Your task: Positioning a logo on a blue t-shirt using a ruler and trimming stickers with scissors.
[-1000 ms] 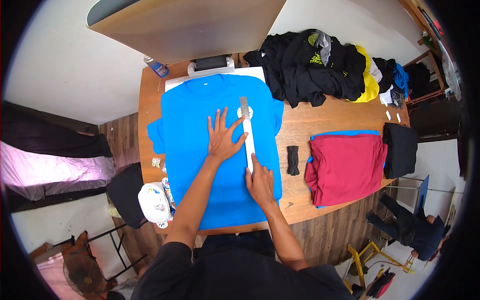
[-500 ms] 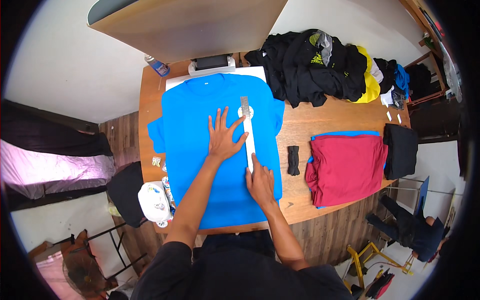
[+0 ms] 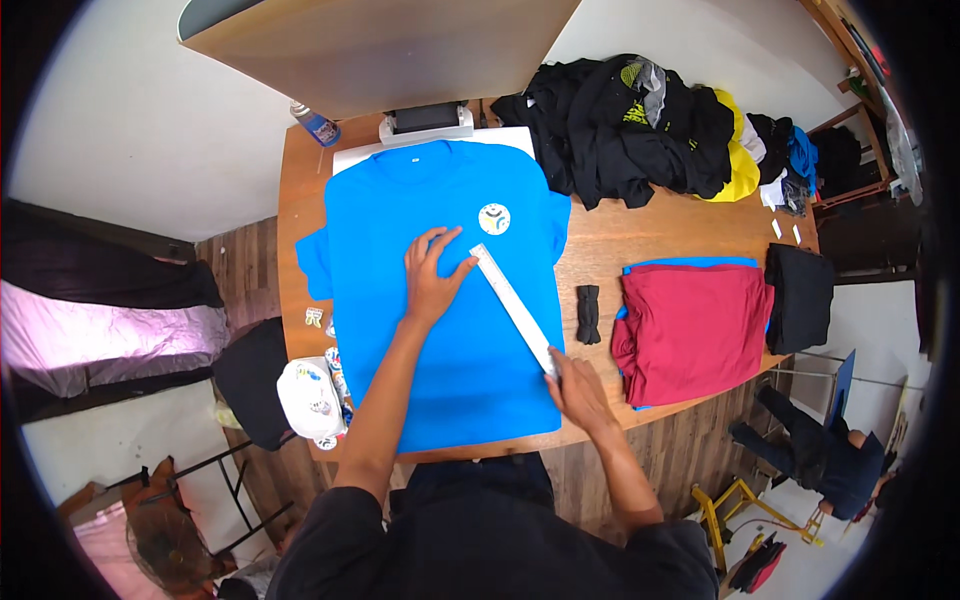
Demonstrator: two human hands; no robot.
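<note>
A bright blue T-shirt (image 3: 440, 300) lies flat on the wooden table (image 3: 650, 235), collar away from me, with a small round white patch (image 3: 494, 218) on its chest. My left hand (image 3: 431, 275) rests flat on the shirt, fingers spread, thumb next to the upper end of a long white ruler (image 3: 512, 305). The ruler lies slanted across the shirt's right side. My right hand (image 3: 575, 388) pinches the ruler's near end at the shirt's right edge.
A pile of black and yellow clothes (image 3: 640, 125) sits at the far right. A folded red shirt (image 3: 690, 325) lies on a blue one, beside a folded black garment (image 3: 800, 295). A small black item (image 3: 589, 313), a spray bottle (image 3: 314, 124) and a white cap (image 3: 308, 398) are nearby.
The ruler has swung from nearly straight to slanted, its near end out to the right. My right hand moved right with it. The round patch is now uncovered.
</note>
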